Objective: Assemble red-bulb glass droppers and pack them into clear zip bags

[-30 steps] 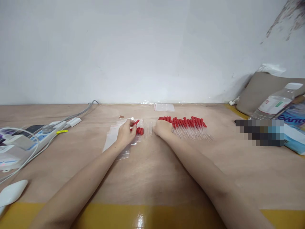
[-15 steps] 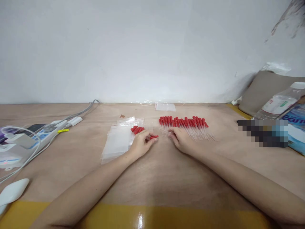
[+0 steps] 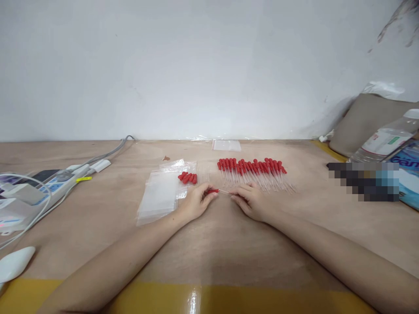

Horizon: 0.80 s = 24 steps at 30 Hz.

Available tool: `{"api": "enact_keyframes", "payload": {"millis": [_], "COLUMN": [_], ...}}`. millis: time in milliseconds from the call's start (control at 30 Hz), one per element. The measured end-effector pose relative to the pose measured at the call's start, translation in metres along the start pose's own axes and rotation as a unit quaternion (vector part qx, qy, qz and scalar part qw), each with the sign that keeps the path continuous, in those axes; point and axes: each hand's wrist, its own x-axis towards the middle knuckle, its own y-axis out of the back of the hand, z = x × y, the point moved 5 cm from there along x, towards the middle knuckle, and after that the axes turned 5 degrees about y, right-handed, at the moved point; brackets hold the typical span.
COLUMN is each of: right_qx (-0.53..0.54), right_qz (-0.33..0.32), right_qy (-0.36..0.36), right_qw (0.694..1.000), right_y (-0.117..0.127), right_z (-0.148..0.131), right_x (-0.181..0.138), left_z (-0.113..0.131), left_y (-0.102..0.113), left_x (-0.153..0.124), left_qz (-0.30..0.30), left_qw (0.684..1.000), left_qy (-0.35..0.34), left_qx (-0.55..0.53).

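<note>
Pinched in my left hand [image 3: 198, 201] is a red rubber dropper bulb [image 3: 214, 191], its open end facing right. My right hand [image 3: 250, 201] grips a thin clear dropper tube [image 3: 224, 192], whose left end meets the bulb's mouth; how far in it sits I cannot tell. Several loose red bulbs [image 3: 187, 178] lie beyond my left hand on clear plastic bags [image 3: 159, 194]. Beyond my right hand is a row of droppers [image 3: 250, 168], red bulbs toward the wall and clear tubes toward me. A few loose clear tubes [image 3: 204, 173] lie between the bulbs and the row.
A power strip [image 3: 62, 183] with plugs and cables is at the left, with a white object [image 3: 16, 264] nearer me. A small clear bag [image 3: 226, 145] lies by the wall. At the right are a plastic bottle [image 3: 381, 141], a grey bin-like container [image 3: 355, 122] and a blue package [image 3: 410, 187].
My right hand has lifted a clear tube from the table and brought its end to the red bulb. My left hand still holds the bulb, nearly in place.
</note>
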Motion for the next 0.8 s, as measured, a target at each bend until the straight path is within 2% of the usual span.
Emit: {"api": "enact_keyframes", "payload": {"millis": [233,500,800], "right_qx": [0.038,-0.014,-0.066], "right_qz": [-0.035,-0.066,-0.076], "right_qy": [0.0,0.034,0.034], "right_qw": [0.999,0.997,0.994], "right_y": [0.0,0.001,0.002], "right_z": [0.001,0.003,-0.005], "right_x": [0.004,0.005,0.006], "left_z": [0.008,0.012,0.009], "left_y": [0.001,-0.005,-0.007], "left_x": [-0.001,-0.004,-0.004], "left_qz": [-0.048,-0.103,-0.1], "left_qw": [0.998,0.99,0.987], "left_qy": [-0.034,-0.089,-0.092], "left_qx": [0.009,0.045,0.079]}}
